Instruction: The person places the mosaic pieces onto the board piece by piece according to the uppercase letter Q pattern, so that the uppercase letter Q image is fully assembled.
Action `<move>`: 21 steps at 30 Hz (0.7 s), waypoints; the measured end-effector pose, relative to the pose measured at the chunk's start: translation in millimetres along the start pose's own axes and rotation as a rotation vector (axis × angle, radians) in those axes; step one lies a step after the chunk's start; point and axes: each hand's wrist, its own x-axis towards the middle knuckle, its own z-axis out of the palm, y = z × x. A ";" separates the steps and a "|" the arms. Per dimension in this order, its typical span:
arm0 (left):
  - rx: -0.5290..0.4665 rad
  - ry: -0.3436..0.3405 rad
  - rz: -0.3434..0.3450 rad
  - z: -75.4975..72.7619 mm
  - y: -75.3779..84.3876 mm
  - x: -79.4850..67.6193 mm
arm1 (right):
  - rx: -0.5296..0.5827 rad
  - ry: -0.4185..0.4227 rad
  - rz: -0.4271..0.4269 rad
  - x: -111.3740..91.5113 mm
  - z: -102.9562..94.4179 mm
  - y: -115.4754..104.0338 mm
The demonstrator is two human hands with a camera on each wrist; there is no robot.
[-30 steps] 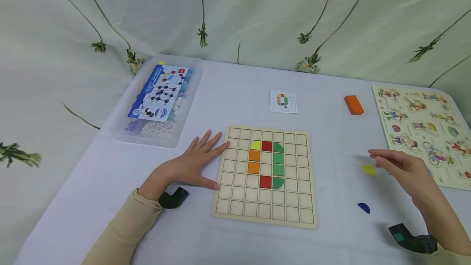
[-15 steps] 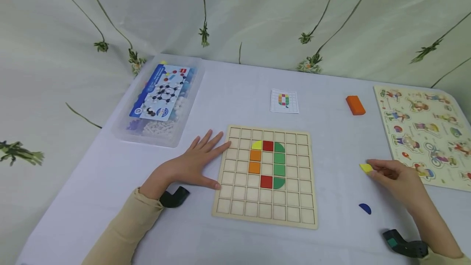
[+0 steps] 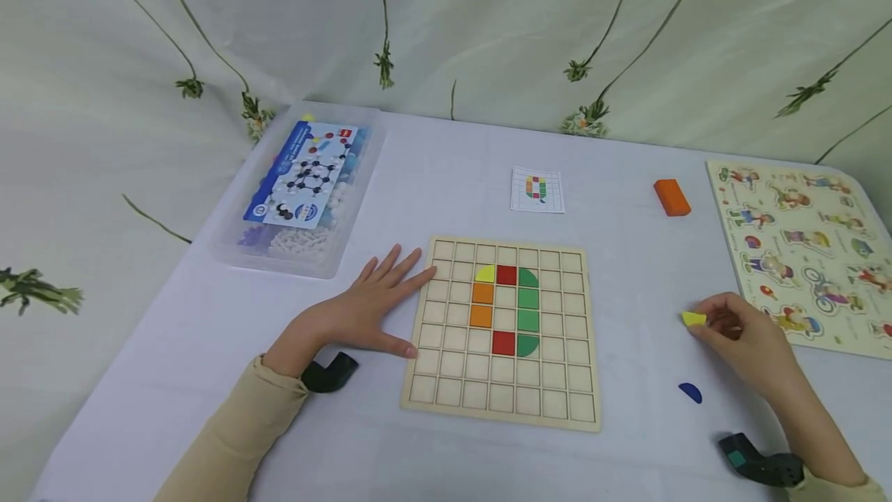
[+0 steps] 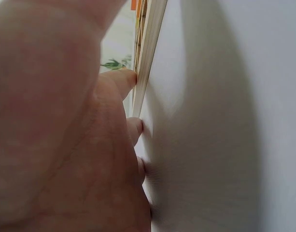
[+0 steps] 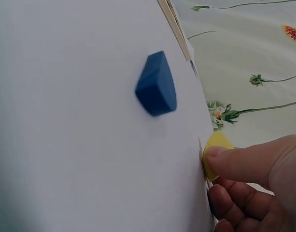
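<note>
My right hand (image 3: 742, 339) pinches a yellow quarter-round block (image 3: 693, 318) just above the cloth, right of the grid board. The right wrist view shows the thumb pressed on the face of that yellow block (image 5: 216, 153). Nearer to me lies a blue curved-edge block (image 3: 691, 393). My left hand (image 3: 365, 312) lies with fingers spread, thumb and forefinger touching the left edge of the wooden grid board (image 3: 446, 397). On the board, yellow, red, orange and green blocks form a ring, with one bare cell (image 3: 478, 342) at its lower left corner.
A small pattern card (image 3: 537, 190) lies behind the board. An orange block (image 3: 672, 197) sits at the back right, beside a picture puzzle board (image 3: 725, 200). At the back left stands a clear plastic box (image 3: 293, 260) with a molecule-print label.
My right hand has come down to the yellow block, taken it between thumb and fingers and shifted it slightly. The left hand has stayed at the board's edge.
</note>
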 end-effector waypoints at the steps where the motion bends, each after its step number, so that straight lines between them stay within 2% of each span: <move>1: -0.001 0.001 0.003 0.2 -0.2 0.0 | 0.003 -0.001 -0.009 0.0 0.1 -0.5; 6: -0.009 0.006 0.011 0.9 -1.1 -0.1 | 0.060 -0.002 -0.079 1.0 0.8 -5.0; 9: -0.007 0.003 0.005 0.9 -1.3 0.0 | 0.137 -0.034 -0.118 3.7 2.4 -18.0; 12: -0.008 0.002 -0.003 0.8 -1.0 0.1 | 0.245 -0.094 -0.173 9.3 6.3 -42.8; 16: -0.009 0.002 -0.008 1.4 -1.7 -0.3 | 0.401 -0.223 -0.269 21.1 21.9 -87.2; 21: -0.004 0.006 -0.003 2.0 -2.5 0.6 | 0.468 -0.376 -0.378 31.4 51.0 -136.2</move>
